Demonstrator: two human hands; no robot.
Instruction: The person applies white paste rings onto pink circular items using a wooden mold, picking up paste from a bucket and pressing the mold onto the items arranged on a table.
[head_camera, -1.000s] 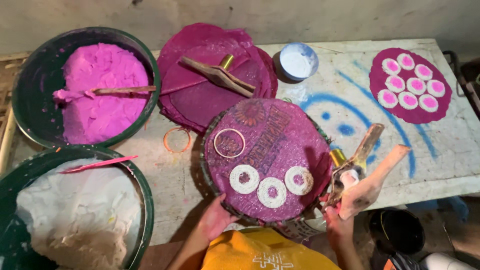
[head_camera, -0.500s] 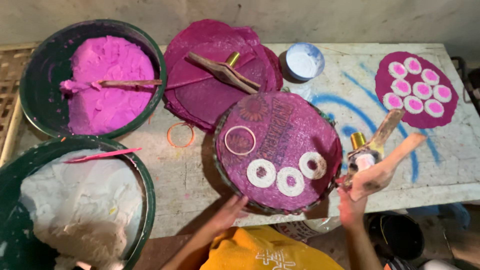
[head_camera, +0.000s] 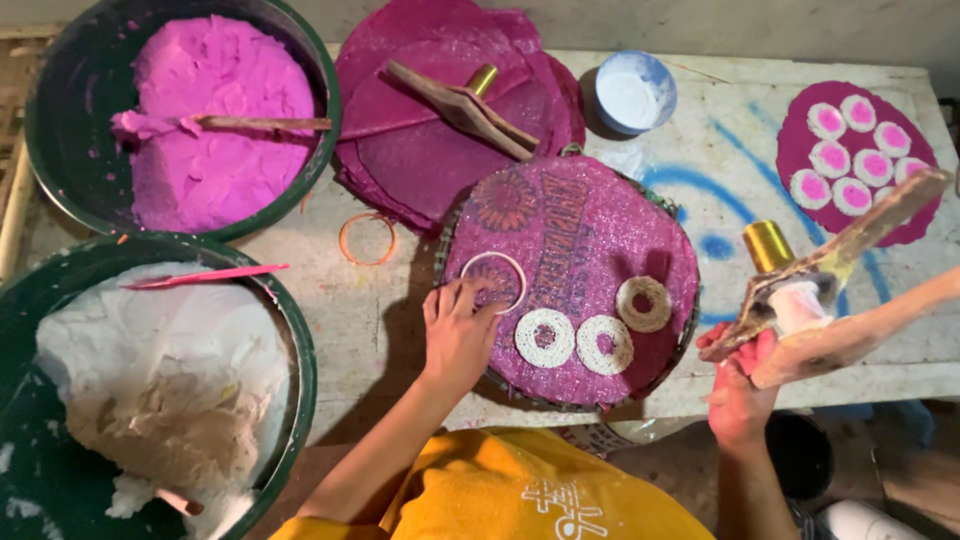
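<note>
The left hand (head_camera: 458, 335) lies flat on the near-left rim of the round magenta mat (head_camera: 575, 270), fingers spread and gripping nothing; its fingertips (head_camera: 470, 292) touch the thin white ring (head_camera: 493, 281) that lies on the mat at about nine o'clock. The right hand (head_camera: 738, 385) is closed around a wooden press tool (head_camera: 835, 255), which tilts up toward two o'clock and carries a brass cylinder (head_camera: 768, 244) and a white plug (head_camera: 800, 305) near the grip; the hand sits just off the mat's edge at four o'clock. On the mat, toward six o'clock, lie two white textured discs with holes (head_camera: 545, 337) (head_camera: 605, 344) side by side, just apart; a third disc (head_camera: 643, 303) lies just beside them at four o'clock. Beyond the mat, at eleven o'clock, a stack of magenta sheets (head_camera: 420, 150) bears a second wooden tool (head_camera: 465, 108); an orange ring (head_camera: 367, 238) lies on the table (head_camera: 700, 180) at nine o'clock. At far left stand a basin of pink paste (head_camera: 200, 110) and, nearer, a basin of white paste (head_camera: 160, 370). A small white bowl (head_camera: 634, 92) stands at twelve o'clock; a magenta sheet with pink-centred discs (head_camera: 850, 160) lies at two o'clock.
</note>
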